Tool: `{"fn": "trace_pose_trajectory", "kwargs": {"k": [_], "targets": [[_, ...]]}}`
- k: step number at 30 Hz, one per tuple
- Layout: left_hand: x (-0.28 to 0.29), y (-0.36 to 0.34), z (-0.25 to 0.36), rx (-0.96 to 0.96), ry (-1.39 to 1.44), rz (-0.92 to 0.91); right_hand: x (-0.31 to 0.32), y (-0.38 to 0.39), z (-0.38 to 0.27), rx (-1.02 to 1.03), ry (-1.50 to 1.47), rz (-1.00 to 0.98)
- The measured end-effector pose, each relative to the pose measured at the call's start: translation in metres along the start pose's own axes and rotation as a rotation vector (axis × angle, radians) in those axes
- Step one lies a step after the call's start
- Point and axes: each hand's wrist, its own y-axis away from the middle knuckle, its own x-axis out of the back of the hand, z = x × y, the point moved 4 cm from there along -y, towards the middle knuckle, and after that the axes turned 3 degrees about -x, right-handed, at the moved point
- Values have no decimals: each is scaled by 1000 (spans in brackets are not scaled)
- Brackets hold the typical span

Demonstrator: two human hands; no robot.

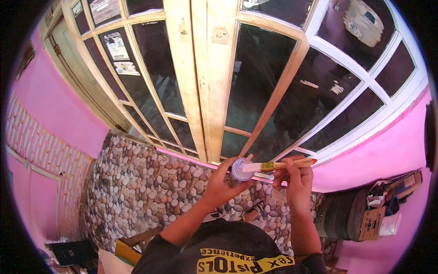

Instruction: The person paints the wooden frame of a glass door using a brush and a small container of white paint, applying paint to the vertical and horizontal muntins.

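Note:
In front of my body my left hand (220, 188) is wrapped round a small clear plastic cup (236, 175), its fingers and thumb on either side. Pale, whitish paint shows inside the cup. My right hand (296, 182) grips a paintbrush (292, 165) by its wooden handle, which ends in a red tip. The brush lies nearly level, its white-coated bristles over the cup's rim; whether they touch the rim or the paint I cannot tell. Just beyond my hands stands a window frame (269, 109) with dark glass panes, cream on the left and fresh white on the right.
Pebble-patterned flooring (137, 182) spreads below and to the left. At the right, stacked tires (337, 214), a cardboard box (372, 223) and a white container (390, 224) stand by the pink wall (365, 160). A dark flat object (70, 252) lies at lower left.

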Motion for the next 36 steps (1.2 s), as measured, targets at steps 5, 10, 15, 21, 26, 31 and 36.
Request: {"fn": "trace_pose_trajectory", "kwargs": {"k": [5,10,15,21,26,31,36], "targets": [[-3,1,0,31,13,-27,1,5,18,-63,-87,107],[-15,-2,1,26,54,-10,19,13,25,-84,-209,102],[-33,-8,5,37,40,-81,46,15,24,-57,-386,129],[-55,-11,4,45,61,-86,83,18,18,-75,-499,222],[-72,-9,0,80,97,-124,118,11,20,-1,-503,320],[-78,2,0,82,29,-55,155,-8,23,287,-226,375],[-76,18,-8,80,11,20,175,-37,40,510,143,312]]}}
